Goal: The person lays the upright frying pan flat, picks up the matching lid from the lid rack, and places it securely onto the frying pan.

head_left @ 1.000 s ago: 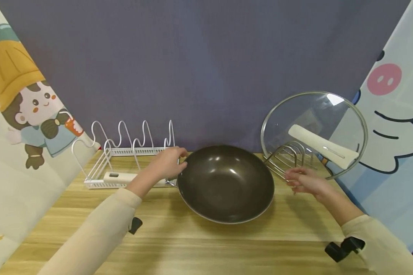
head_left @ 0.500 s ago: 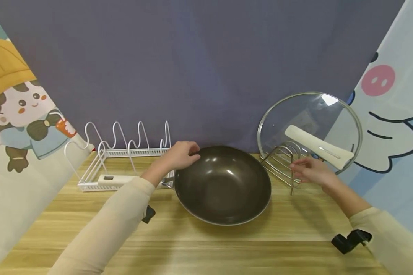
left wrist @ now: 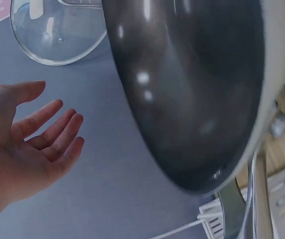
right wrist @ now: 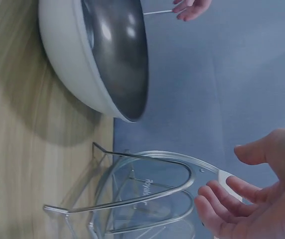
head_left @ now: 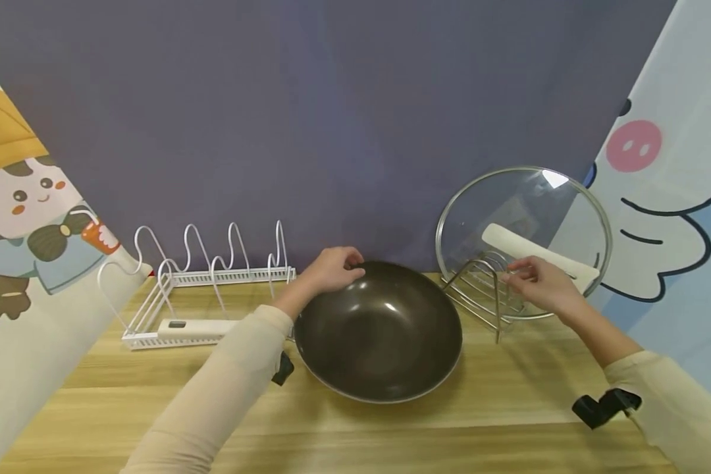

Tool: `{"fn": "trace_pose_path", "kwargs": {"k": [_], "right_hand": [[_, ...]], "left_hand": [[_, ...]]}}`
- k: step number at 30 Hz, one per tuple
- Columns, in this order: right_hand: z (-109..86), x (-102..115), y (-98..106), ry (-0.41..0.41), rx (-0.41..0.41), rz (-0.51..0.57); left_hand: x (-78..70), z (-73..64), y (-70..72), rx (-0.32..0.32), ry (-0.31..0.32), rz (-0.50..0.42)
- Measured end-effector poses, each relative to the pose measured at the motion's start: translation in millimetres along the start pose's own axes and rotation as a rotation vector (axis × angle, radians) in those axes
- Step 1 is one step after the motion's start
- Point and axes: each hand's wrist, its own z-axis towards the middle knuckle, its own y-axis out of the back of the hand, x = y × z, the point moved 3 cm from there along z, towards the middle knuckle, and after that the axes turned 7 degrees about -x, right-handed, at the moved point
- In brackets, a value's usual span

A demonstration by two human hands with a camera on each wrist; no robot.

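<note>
Left hand (head_left: 334, 270) and right hand (head_left: 540, 284) empty near pan (head_left: 379, 339)

The pan sits on the table (head_left: 355, 441), handle (head_left: 192, 328) to the left. The left hand, fingers loosely parted, hovers by its far-left rim. The right hand, thumb and fingers apart, is near the glass lid (head_left: 527, 210) in a wire stand (head_left: 497, 304), right.

Wide wok (head_left: 379, 342), glossy dark inside, pale outside, mouth up on wood-grain table (head_left: 332, 447) — cream handle (head_left: 192, 328) pointing left, along front edge of white rack (head_left: 142, 341). To its right, steel-rimmed glass lid (head_left: 509, 197), cream-gripped — tilted on edge at wire stand (right wrist: 122, 202).
</note>
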Motion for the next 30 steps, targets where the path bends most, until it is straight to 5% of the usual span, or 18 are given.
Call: {"fn": "trace_pose_path", "kwargs": {"k": [14,30], "right_hand": [[13.8,-0.4,23.3,0.112,-0.142,-0.178],[30.3,-9.8,49.5,0.109,-0.196,-0.223]], "left_hand": [[1.9,25.6,-24.7,0.045,0.063,-0.04],[-4.6,53.5,-43.2,0.078,0.105,-0.07]]}}
